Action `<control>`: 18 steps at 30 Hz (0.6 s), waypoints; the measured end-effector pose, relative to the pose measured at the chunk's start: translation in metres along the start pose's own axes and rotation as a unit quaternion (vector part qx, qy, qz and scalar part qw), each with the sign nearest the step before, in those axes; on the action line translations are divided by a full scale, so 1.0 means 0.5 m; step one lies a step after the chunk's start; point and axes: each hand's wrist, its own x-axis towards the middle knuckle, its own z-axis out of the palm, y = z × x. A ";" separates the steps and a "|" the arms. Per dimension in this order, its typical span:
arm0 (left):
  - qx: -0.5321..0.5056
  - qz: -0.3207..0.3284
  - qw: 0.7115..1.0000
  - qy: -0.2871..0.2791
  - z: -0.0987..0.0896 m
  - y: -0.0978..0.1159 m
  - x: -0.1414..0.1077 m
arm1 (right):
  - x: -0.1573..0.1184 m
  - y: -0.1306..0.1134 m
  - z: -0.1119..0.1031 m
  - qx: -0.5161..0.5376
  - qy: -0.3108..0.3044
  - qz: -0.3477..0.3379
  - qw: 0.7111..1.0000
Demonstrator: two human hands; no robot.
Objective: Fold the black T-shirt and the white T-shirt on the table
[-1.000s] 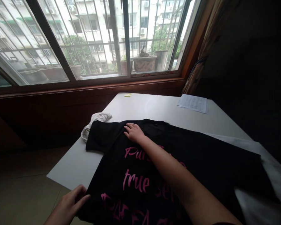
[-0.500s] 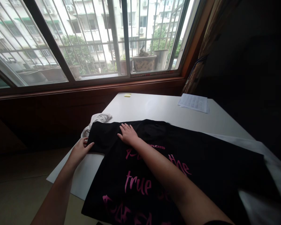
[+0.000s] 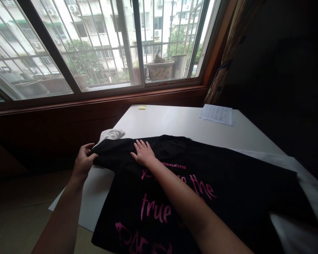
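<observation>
A black T-shirt (image 3: 228, 187) with pink lettering lies spread over the white table (image 3: 164, 120), its collar toward the window. My left hand (image 3: 85, 158) grips the hem of the left-hand sleeve between thumb and fingers and holds it out past the table's edge. On the shirt near the left shoulder, my right hand (image 3: 143, 152) rests flat with fingers spread. My right forearm crosses the chest and covers part of the print. Behind the gripped sleeve a crumpled white cloth (image 3: 112, 134) sits at the table's left edge.
Paper sheets (image 3: 217, 114) lie at the table's far right, and a small yellow note (image 3: 142, 107) is at its far edge. More white fabric (image 3: 288, 225) shows under the shirt's right side. A barred window (image 3: 95, 46) and a curtain (image 3: 218, 79) stand beyond.
My left hand has moved left and slightly up, pulling the sleeve taut and lifting its hem. The right hand stays pressed near the shoulder. The view has shifted slightly.
</observation>
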 end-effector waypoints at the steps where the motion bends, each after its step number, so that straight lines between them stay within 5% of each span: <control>1: 0.013 -0.010 1.000 0.002 0.002 -0.005 -0.002 | 0.000 0.000 0.000 0.000 -0.001 0.000 1.000; 11: 0.087 -0.077 0.988 -0.101 0.009 0.022 0.060 | -0.007 0.005 0.003 -0.003 -0.006 -0.016 1.000; 15: 0.167 -0.017 0.978 -0.127 0.016 0.037 0.101 | -0.009 0.007 0.001 0.001 -0.017 -0.024 1.000; 18: 0.181 0.083 0.977 -0.077 0.028 0.052 0.101 | -0.008 0.006 -0.001 0.005 -0.020 -0.023 1.000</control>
